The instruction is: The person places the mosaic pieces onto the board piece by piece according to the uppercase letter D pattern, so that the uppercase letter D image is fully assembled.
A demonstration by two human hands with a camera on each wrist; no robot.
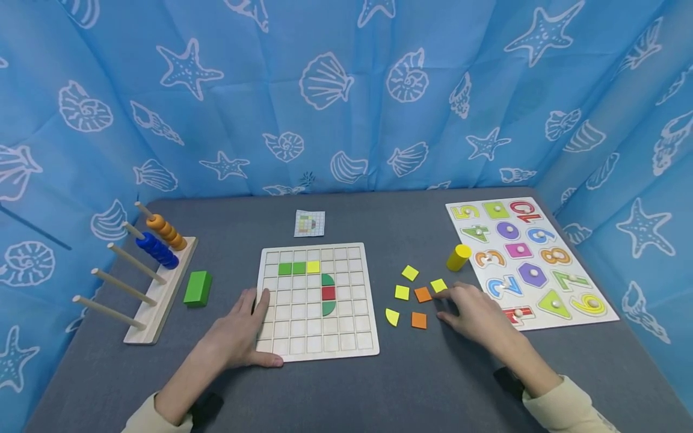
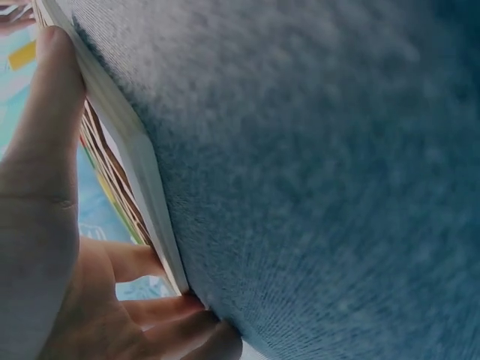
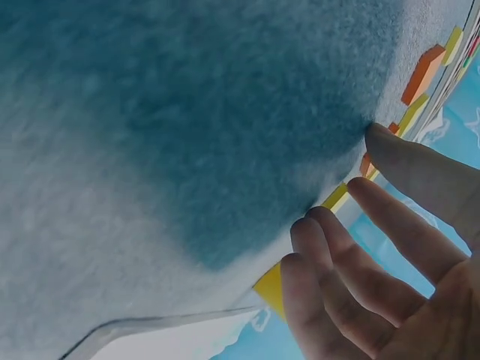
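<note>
A pale wooden grid board [image 1: 295,346] lies in the middle of the table. My left hand [image 1: 238,337] rests at its near left corner, thumb along the front edge and fingers by the left edge; the left wrist view shows the thumb [image 2: 56,97] against the board's side. On the grid are two green squares [image 1: 292,269], a yellow square [image 1: 313,267], a red square [image 1: 328,293] and two dark green quarter-circles [image 1: 328,308]. My right hand [image 1: 476,313] has its index fingertip at a yellow square tile [image 1: 438,285], with the thumb apart from it.
Loose tiles lie right of the board: yellow squares [image 1: 402,293], orange squares [image 1: 419,320] and a yellow quarter-circle [image 1: 392,317]. Beyond are a yellow cylinder [image 1: 458,257] and a number puzzle [image 1: 582,316]. A small pattern card [image 1: 310,223], a green block [image 1: 197,288] and a bead rack [image 1: 143,328] stand around.
</note>
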